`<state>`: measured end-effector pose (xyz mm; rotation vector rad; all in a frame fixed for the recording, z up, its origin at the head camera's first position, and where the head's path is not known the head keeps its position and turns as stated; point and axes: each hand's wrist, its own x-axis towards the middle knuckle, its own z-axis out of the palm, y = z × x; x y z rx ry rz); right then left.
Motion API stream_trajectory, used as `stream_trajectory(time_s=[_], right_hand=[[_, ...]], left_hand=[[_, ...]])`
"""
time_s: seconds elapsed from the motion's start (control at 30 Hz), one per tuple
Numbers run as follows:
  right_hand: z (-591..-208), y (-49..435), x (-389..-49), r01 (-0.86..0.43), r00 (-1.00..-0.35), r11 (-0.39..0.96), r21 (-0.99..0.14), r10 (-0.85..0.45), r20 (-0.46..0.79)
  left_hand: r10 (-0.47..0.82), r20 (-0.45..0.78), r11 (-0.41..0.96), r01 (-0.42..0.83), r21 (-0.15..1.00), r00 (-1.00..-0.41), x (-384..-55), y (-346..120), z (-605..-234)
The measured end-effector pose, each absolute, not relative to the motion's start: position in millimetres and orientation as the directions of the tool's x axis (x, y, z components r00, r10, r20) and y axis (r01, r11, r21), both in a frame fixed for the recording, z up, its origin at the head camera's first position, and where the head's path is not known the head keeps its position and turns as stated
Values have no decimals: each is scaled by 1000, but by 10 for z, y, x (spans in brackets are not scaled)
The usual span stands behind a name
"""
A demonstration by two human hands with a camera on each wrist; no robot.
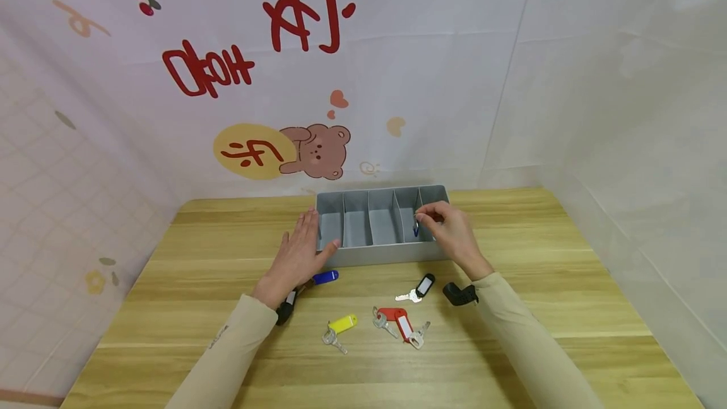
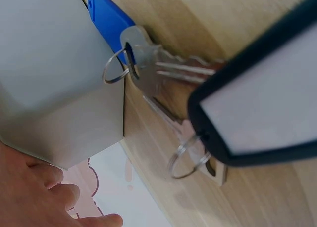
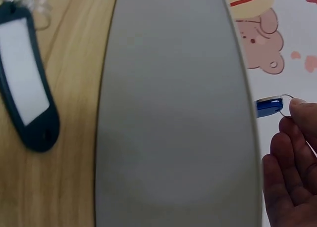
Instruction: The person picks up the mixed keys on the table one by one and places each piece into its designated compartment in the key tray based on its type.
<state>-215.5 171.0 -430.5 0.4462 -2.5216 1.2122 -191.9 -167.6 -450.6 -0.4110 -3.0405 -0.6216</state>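
My right hand (image 1: 453, 235) pinches the ring of a key with a blue tag (image 3: 269, 107) between thumb and fingertips. This tag hangs over the second compartment from the right of a grey divided box (image 1: 375, 255). The box's front wall hides part of it in the right wrist view. My left hand (image 1: 296, 256) rests against the left end of the box, fingers stretched along the side and thumb at the front edge. Below that hand lie a key with another blue tag (image 1: 325, 278) and a key with a black tag (image 2: 262, 93), partly covered by the wrist.
A yellow-tagged key (image 1: 342, 324), two keys with red tags (image 1: 404, 324) and a black-tagged key (image 1: 425, 285) lie in front of the box on the wooden table (image 1: 511, 245). The wrist camera (image 1: 459, 294) shows by the right sleeve. A printed cloth (image 1: 443, 81) hangs behind.
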Motion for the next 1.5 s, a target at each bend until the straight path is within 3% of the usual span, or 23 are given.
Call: stream_trajectory(time_s=[0.93, 1.5], right_hand=[[-4442, 1691, -2305, -511, -838, 715, -477, -289, 463], [-4274, 1964, -2022, -506, -844, 653, -563, -240, 480]], left_hand=[[265, 68, 886, 270, 376, -962, -1940, -1649, -4495], [253, 51, 892, 254, 374, -966, -1927, -1679, -4514]])
